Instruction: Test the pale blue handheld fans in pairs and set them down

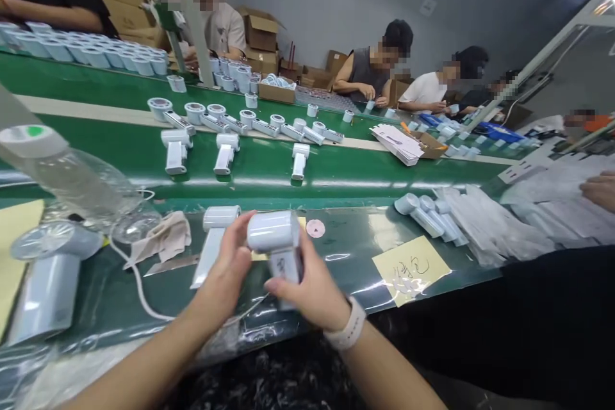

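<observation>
— Between the left hand [218,275] and the right hand [307,288], what is being held?

— A white handheld appliance [277,250] is held there, with its barrel-shaped head uppermost, and appears to be lifted off the green tabletop [353,237]. Both grips are closed around it: the left is set against the barrel, and the right is wrapped around the lower body.

— How is it best handled?

— A steady, even hold is advised. Pressure should be spread across each grip, and the barrel should be kept level so that the pale surface can be inspected and is not knocked.

— What is placed around it?

— Just beyond it, a matching appliance [216,234] is laid on the tabletop. A small pink disc [315,228] is seen just to its right, and a handwritten yellow note [410,269] is placed farther right. To its left, a crumpled beige cloth [161,237] and a clear plastic bottle [62,173] are found. Well beyond it, more white appliances [223,150] are ranged along a green conveyor belt [269,176].
</observation>
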The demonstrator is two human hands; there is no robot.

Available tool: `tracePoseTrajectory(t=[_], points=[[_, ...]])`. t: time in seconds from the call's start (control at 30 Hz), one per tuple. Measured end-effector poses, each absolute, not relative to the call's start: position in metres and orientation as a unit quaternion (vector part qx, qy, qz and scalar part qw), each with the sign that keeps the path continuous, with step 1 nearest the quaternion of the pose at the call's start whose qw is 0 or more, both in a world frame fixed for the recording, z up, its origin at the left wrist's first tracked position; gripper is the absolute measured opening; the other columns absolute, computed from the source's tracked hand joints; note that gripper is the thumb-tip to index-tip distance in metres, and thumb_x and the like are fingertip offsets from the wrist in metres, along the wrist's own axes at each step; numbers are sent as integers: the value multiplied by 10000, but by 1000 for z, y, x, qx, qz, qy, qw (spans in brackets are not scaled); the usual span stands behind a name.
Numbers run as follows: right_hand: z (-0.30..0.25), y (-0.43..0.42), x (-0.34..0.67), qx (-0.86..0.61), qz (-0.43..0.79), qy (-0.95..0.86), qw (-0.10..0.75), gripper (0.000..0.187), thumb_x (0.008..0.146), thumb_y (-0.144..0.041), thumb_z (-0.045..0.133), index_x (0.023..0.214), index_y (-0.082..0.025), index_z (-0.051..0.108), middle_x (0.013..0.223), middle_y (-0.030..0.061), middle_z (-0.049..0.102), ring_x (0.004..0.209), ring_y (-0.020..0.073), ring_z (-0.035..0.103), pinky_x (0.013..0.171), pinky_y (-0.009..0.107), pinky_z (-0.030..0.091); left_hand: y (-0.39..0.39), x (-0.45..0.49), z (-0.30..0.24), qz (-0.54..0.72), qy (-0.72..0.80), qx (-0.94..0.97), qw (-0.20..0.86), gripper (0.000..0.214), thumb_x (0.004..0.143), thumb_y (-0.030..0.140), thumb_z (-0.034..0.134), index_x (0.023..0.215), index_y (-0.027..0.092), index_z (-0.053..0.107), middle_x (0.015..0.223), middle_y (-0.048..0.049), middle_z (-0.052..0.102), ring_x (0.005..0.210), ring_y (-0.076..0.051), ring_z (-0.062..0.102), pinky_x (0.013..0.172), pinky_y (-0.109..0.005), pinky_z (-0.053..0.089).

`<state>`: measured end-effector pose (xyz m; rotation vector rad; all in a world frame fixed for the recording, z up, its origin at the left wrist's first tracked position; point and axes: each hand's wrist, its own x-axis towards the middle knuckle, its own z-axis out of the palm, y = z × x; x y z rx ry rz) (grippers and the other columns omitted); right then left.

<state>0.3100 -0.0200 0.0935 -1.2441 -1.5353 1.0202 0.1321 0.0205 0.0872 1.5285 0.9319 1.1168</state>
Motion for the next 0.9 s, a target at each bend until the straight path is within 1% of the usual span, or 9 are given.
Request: tracePoseTrajectory(t=[0.07,0.1,0.13,0.23,0.3,0.4,0.5,0.7,0.9], points=[[97,0,364,-654,263,-622,340,1008,716,-360,799,1545,-278,232,1431,131,520,1298,318,514,1080,499,413,36,118,78,425,429,691,397,502,935,591,426,1338,298,486,1548,-91,334,1432,-353,308,1149,-552,303],[99,9,393,-734,182,-605,250,982,705,-360,797,1532,-286,272,1353,110,580,1236,312,559,1041,472,445,44,109,74,406,460,721,323,447,916,561,471,1256,281,550,1530,-96,347,1423,-372,304,1148,-581,278],[99,15,422,-771,146,-581,218,931,706,-307,787,1515,-249,329,1290,136,609,1209,345,566,1029,500,434,50,101,69,387,482,745,251,395,891,536,508,1153,256,604,1471,-116,402,1382,-393,344,1132,-604,275],[97,22,490,-825,77,-532,176,770,730,-221,729,1448,-180,451,1203,177,630,1212,407,537,1021,551,398,62,80,55,355,499,779,139,311,871,495,488,896,226,642,1141,-151,549,1135,-393,517,1020,-602,372],[93,17,511,-853,17,-495,167,655,762,-174,664,1398,-154,510,1338,224,539,1302,450,441,1054,597,335,67,74,48,354,510,774,123,325,883,502,446,859,231,624,1017,-141,546,1031,-376,550,939,-566,429],[83,12,510,-883,-75,-430,175,567,813,-142,549,1370,-50,504,1485,325,324,1389,518,268,1053,691,250,69,71,42,331,576,736,128,394,849,568,484,1013,219,564,1023,-141,548,993,-376,584,852,-518,482],[71,31,480,-872,-117,-438,184,555,849,-167,502,1388,-38,468,1518,322,262,1430,492,192,1080,686,217,68,72,46,269,635,704,168,540,784,587,561,1150,199,477,1027,-139,588,921,-368,638,773,-471,507],[50,141,386,-765,-25,-623,159,492,905,-368,591,1374,-227,547,1481,174,419,1372,320,393,1092,435,345,61,74,63,233,651,684,234,673,821,425,514,1416,196,299,1075,-125,686,887,-342,694,743,-421,493],[51,205,343,-755,18,-633,169,363,942,-341,601,1272,-190,587,1275,105,588,1188,288,545,1023,521,411,56,70,61,349,597,611,385,757,730,397,610,1406,177,349,1097,-120,681,967,-314,676,907,-451,493]])
